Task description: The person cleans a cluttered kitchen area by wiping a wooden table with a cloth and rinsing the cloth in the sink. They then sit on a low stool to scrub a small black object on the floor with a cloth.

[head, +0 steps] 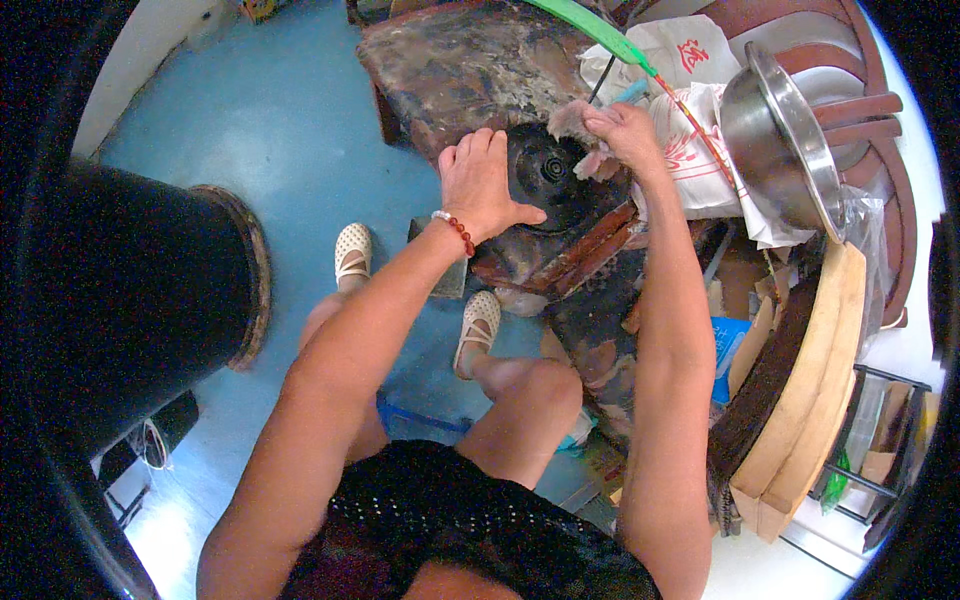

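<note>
A black round metal piece with concentric rings at its centre lies on a worn, stained low table. My left hand, with a bead bracelet at the wrist, holds its left rim. The thumb reaches over the near edge and the fingers point away from me along the side. On the opposite side, my right hand grips a bunched pinkish-grey cloth over the rim. Part of the cloth hangs down onto the black surface. My right hand and the cloth hide that part of the rim.
Right of my hands are a white printed bag, a steel basin tilted on its side and a wooden chair. A green strip on a thin rod slants above. A thick wooden board stands lower right; a large black cylinder stands left.
</note>
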A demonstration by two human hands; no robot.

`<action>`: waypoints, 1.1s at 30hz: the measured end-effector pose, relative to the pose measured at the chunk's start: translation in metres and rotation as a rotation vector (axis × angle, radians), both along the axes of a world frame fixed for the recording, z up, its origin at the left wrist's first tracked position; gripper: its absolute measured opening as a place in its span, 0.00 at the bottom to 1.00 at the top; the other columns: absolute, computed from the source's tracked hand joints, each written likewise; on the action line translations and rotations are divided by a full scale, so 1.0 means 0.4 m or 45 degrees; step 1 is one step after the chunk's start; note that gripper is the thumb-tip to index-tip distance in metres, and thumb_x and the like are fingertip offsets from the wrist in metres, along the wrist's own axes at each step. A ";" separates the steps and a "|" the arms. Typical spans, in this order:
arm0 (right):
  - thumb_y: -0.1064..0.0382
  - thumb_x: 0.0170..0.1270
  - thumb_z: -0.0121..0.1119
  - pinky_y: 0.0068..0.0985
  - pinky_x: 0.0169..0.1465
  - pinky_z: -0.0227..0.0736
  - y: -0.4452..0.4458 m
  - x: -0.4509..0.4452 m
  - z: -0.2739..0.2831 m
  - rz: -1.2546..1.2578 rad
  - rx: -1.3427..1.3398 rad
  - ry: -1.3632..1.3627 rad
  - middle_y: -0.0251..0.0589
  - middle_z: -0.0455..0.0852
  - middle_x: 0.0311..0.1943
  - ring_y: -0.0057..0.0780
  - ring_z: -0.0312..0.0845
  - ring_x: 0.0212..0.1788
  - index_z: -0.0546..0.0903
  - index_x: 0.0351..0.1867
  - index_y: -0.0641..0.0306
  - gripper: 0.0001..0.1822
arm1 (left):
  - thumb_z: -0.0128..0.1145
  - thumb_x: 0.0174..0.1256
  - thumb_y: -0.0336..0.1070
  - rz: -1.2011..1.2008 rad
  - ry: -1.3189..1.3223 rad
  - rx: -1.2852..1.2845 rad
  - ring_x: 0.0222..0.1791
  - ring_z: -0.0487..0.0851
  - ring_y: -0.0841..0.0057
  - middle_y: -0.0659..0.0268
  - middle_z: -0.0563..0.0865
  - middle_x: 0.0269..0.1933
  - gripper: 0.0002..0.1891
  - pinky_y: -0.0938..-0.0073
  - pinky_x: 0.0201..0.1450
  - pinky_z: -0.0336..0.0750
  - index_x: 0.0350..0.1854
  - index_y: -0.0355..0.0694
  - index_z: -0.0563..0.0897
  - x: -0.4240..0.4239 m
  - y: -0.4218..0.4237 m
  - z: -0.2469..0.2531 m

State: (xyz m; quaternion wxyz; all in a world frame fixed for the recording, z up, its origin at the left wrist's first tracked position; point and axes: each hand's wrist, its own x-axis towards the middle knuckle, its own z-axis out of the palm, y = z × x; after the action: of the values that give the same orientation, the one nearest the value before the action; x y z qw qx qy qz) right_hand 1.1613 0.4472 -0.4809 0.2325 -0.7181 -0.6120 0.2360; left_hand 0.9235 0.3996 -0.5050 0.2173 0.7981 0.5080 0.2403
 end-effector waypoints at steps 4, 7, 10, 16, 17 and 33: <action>0.63 0.49 0.63 0.26 0.26 0.71 -0.038 0.042 -0.026 0.152 0.058 0.349 0.32 0.80 0.20 0.20 0.73 0.21 0.80 0.27 0.65 0.08 | 0.74 0.22 0.59 -0.016 -0.024 -0.035 0.62 0.65 0.59 0.53 0.70 0.60 0.56 0.58 0.63 0.56 0.60 0.33 0.67 0.000 0.001 0.008; 0.68 0.50 0.62 0.22 0.24 0.67 -0.042 -0.003 0.007 0.272 -0.026 0.333 0.30 0.79 0.20 0.18 0.71 0.21 0.79 0.26 0.65 0.04 | 0.75 0.22 0.59 -0.011 -0.020 -0.050 0.62 0.64 0.59 0.53 0.69 0.61 0.56 0.58 0.63 0.56 0.60 0.33 0.67 -0.002 0.001 0.010; 0.69 0.49 0.63 0.19 0.19 0.61 -0.034 -0.046 0.024 0.423 -0.257 0.290 0.28 0.73 0.16 0.17 0.68 0.18 0.76 0.23 0.65 0.07 | 0.75 0.22 0.59 -0.006 -0.005 -0.054 0.62 0.64 0.59 0.54 0.69 0.61 0.56 0.58 0.63 0.56 0.60 0.34 0.68 0.002 0.000 0.015; 0.72 0.46 0.62 0.22 0.26 0.65 0.016 -0.142 -0.002 0.690 -0.147 -0.015 0.30 0.75 0.20 0.18 0.70 0.22 0.76 0.21 0.67 0.05 | 0.74 0.21 0.60 -0.015 0.013 -0.076 0.62 0.66 0.61 0.55 0.71 0.60 0.56 0.59 0.63 0.56 0.59 0.34 0.68 0.007 0.004 0.016; 0.73 0.45 0.62 0.22 0.28 0.67 0.022 -0.152 -0.021 0.804 -0.050 -0.007 0.30 0.76 0.22 0.19 0.71 0.24 0.77 0.22 0.67 0.04 | 0.74 0.21 0.60 -0.023 0.023 -0.104 0.62 0.66 0.61 0.55 0.71 0.60 0.56 0.59 0.63 0.57 0.59 0.35 0.68 0.008 0.006 0.022; 0.59 0.31 0.66 0.37 0.34 0.73 0.033 -0.177 0.022 0.654 -0.603 0.054 0.40 0.85 0.26 0.41 0.81 0.32 0.83 0.26 0.56 0.14 | 0.74 0.21 0.60 -0.007 -0.058 0.013 0.62 0.66 0.60 0.56 0.71 0.59 0.54 0.60 0.62 0.57 0.59 0.37 0.68 0.001 0.011 -0.011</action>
State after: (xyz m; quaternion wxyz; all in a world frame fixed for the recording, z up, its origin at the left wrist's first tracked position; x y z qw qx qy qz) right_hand 1.0905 0.4605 -0.4721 0.0052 -0.5697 -0.6959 0.4372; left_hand 0.9239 0.4042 -0.5095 0.2251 0.7949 0.4996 0.2604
